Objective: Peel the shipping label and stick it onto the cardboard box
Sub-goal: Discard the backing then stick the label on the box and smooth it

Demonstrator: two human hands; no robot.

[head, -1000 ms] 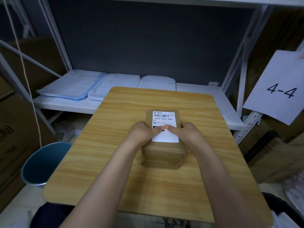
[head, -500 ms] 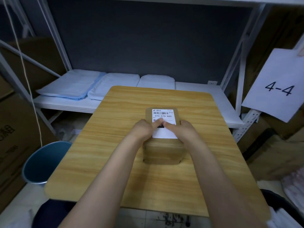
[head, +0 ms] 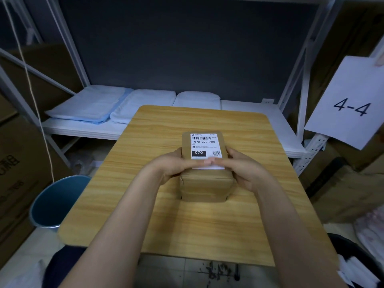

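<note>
Thumbs slid down to shipping label (head: 205, 145) near edge, left hand (head: 172, 165), right hand (head: 245, 167) seemingly gripping cardboard box (head: 205, 183) sides

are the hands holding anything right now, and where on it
Yes: the cardboard box. The left hand and right hand clasp its two sides, with fingertips pressing the near edge of the shipping label.

A box (head: 204, 183) stands near the middle of a table (head: 259, 215), with a label (head: 205, 145) on its top face. The left hand (head: 174, 165) lies against the box's left side, the right hand (head: 243, 167) against its right, fingertips meeting on the label's near edge. Behind the table runs a shelf (head: 259, 113) bearing folded cloths (head: 116, 106). A bin (head: 56, 202) sits on the floor left of the table; a paper sign (head: 351, 104) hangs to the right.
</note>
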